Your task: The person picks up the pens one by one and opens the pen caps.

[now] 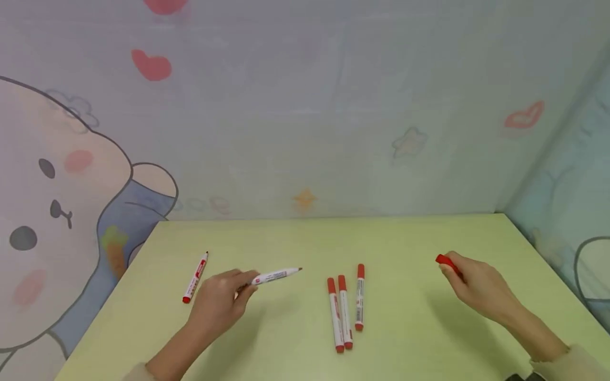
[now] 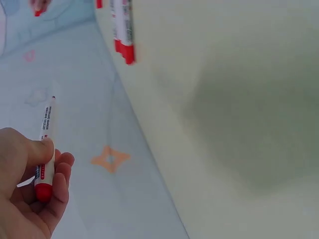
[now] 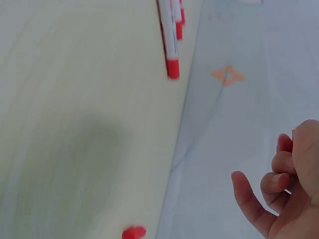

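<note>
My left hand point(image 1: 216, 299) pinches an uncapped marker point(image 1: 276, 276) between thumb and fingers, above the table. Its dark tip points right, and the red end of the marker point(image 2: 44, 191) shows near the palm in the left wrist view. My right hand point(image 1: 483, 291) is raised at the right with a red marker cap point(image 1: 448, 262) between thumb and curled fingers. In the right wrist view the fingers point(image 3: 281, 181) hide most of what they hold. A second uncapped marker point(image 1: 195, 278) lies left of my left hand, tip away from me.
Three capped red markers lie mid-table: the left one point(image 1: 335, 317) beside the middle one point(image 1: 346, 312), the right one point(image 1: 360, 296) a little apart. A red piece point(image 3: 133, 232) shows low in the right wrist view. A printed curtain point(image 1: 305, 116) hangs behind the table point(image 1: 400, 354).
</note>
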### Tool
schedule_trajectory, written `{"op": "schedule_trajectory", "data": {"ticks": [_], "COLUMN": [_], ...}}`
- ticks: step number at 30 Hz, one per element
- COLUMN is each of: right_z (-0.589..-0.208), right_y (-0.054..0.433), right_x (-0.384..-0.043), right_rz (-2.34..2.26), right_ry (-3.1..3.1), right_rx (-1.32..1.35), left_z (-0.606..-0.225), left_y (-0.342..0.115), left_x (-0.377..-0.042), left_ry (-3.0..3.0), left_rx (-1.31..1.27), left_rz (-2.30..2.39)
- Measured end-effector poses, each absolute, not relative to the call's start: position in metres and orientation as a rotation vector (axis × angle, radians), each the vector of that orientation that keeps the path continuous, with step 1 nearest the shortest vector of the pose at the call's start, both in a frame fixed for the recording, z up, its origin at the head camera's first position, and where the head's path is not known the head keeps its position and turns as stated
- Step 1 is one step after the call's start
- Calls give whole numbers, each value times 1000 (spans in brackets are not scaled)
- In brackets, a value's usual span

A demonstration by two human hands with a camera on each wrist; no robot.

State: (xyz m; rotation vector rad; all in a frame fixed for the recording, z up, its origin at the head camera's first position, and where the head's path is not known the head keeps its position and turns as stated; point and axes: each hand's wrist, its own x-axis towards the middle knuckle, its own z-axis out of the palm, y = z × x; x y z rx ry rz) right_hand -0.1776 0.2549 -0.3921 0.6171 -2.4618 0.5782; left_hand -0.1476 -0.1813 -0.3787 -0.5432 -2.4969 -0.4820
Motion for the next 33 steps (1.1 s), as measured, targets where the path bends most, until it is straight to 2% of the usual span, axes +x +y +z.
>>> {"op": "schedule_trajectory", "data": {"ticks": [4, 16, 33], "right_z": [-393, -395, -394], "right_y": [258, 245, 250], "right_x": [-178, -176, -176], "right_rz": [594, 560, 534], "right_ry": [-2573, -2607, -2593], "right_rx": [768, 732, 693], "left_z": [-377, -381, -383], "left_y": [-175, -168, -187], "left_x": [-154, -156, -163], "left_ry": [-2563, -2631, -2680], "left_rx": [-607, -481, -283], "left_rz": [-595, -640, -477]}}
